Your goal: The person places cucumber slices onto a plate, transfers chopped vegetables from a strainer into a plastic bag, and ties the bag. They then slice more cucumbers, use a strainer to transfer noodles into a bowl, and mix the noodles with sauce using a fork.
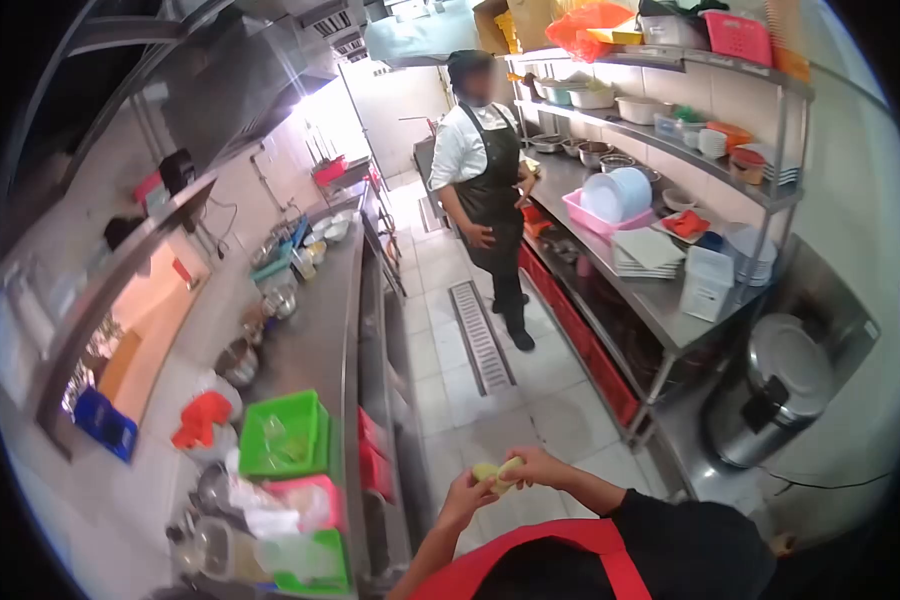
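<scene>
Both of my hands are together in front of my red apron, above the tiled floor. My left hand has its fingers closed round a small yellow-green thing. Close against it on the right, my right hand pinches a pale yellow-green piece. Whether the two pieces are joined cannot be made out. The fingertips of both hands nearly meet.
A person in a dark apron stands ahead by a floor drain. On the left counter is a green basket. Shelving with dishes and a large steel pot stand on the right.
</scene>
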The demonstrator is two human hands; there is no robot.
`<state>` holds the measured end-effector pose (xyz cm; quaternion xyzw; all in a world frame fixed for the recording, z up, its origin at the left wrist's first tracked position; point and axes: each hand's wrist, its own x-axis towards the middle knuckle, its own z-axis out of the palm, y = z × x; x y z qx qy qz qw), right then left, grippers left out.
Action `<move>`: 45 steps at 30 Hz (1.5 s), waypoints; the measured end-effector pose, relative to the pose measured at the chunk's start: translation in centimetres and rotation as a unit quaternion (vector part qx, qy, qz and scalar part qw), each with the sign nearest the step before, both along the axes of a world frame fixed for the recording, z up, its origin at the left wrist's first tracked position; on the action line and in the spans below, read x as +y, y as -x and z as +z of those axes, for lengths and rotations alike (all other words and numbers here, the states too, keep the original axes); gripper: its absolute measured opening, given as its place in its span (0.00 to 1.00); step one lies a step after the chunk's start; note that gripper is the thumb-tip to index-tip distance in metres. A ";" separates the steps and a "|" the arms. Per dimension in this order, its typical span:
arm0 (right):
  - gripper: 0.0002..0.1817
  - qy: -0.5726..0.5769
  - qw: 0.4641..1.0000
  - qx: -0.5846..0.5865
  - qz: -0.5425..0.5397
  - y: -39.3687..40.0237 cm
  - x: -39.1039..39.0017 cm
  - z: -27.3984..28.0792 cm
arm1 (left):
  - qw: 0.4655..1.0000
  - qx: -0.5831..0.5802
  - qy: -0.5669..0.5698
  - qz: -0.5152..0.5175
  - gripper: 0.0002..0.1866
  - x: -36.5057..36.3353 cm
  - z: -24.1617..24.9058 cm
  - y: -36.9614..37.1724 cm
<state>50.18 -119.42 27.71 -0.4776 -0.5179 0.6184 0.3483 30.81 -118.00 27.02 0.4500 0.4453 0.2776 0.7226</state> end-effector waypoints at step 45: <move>0.15 -0.096 0.779 -0.169 -0.596 -27.8 103.4 -0.5 | 0.983 0.145 -0.100 -0.045 0.14 117.7 -12.6 -2.5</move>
